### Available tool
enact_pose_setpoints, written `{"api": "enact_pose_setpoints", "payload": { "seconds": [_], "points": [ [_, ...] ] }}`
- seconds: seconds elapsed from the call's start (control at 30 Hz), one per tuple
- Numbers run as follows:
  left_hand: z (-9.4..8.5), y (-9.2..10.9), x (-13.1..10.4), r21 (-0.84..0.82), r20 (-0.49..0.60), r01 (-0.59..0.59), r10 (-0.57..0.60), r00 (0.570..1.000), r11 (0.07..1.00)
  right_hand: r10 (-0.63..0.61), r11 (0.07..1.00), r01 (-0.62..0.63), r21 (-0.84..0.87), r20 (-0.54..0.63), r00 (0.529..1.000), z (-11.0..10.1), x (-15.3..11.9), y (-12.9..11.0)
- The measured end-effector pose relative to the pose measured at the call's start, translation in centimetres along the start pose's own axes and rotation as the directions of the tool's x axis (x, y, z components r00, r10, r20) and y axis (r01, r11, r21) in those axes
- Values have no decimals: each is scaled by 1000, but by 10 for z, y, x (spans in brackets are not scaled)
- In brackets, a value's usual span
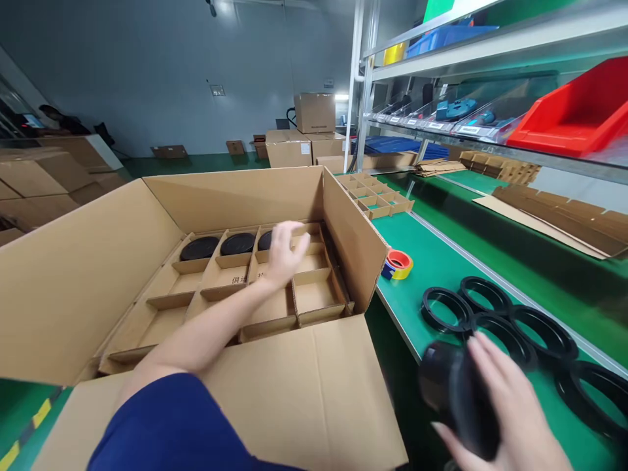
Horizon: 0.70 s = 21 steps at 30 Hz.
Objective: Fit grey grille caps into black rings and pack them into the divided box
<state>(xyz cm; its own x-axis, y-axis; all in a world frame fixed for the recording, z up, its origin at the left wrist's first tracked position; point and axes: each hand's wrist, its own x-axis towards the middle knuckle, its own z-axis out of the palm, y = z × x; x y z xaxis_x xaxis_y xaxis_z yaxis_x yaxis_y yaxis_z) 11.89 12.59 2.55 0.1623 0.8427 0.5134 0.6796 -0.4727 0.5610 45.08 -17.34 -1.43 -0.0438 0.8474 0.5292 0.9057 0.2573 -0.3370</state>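
Note:
A large open cardboard box point(275, 379) holds a grid of cardboard dividers point(230, 260). In its far row lie round black parts point(238, 244), one of them partly behind my left hand. My left hand point(284, 254) is over that far row, blurred, fingers curled but apart, and nothing shows in it. Off the box's right side, my right hand point(515, 409) grips a black flanged cylinder point(456, 392), tilted and smeared by motion. Beyond it, several black rings point(444, 311) rest on the green bench point(417, 242).
A roll of tape point(397, 264) sits at the bench edge beside the box. Behind it lies a spare divider grid point(375, 195). Shelves with a red bin point(574, 111) overhang the bench. Cardboard boxes point(44, 173) are stacked at the left, where a person is partly visible.

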Motion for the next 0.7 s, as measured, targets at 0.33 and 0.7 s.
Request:
{"api": "enact_pose_setpoints", "payload": {
  "seconds": [0.33, 0.7],
  "points": [
    [-26, 101, -128, -524, 810, 677, 56, 584, 516, 4, 754, -122, 646, 181, 983, 70, 55, -72],
    [-34, 102, -111, -225, 738, -450, 452, 501, 865, 150, -278, -700, 658, 749, 645, 90, 57, -85]
  ]
}}
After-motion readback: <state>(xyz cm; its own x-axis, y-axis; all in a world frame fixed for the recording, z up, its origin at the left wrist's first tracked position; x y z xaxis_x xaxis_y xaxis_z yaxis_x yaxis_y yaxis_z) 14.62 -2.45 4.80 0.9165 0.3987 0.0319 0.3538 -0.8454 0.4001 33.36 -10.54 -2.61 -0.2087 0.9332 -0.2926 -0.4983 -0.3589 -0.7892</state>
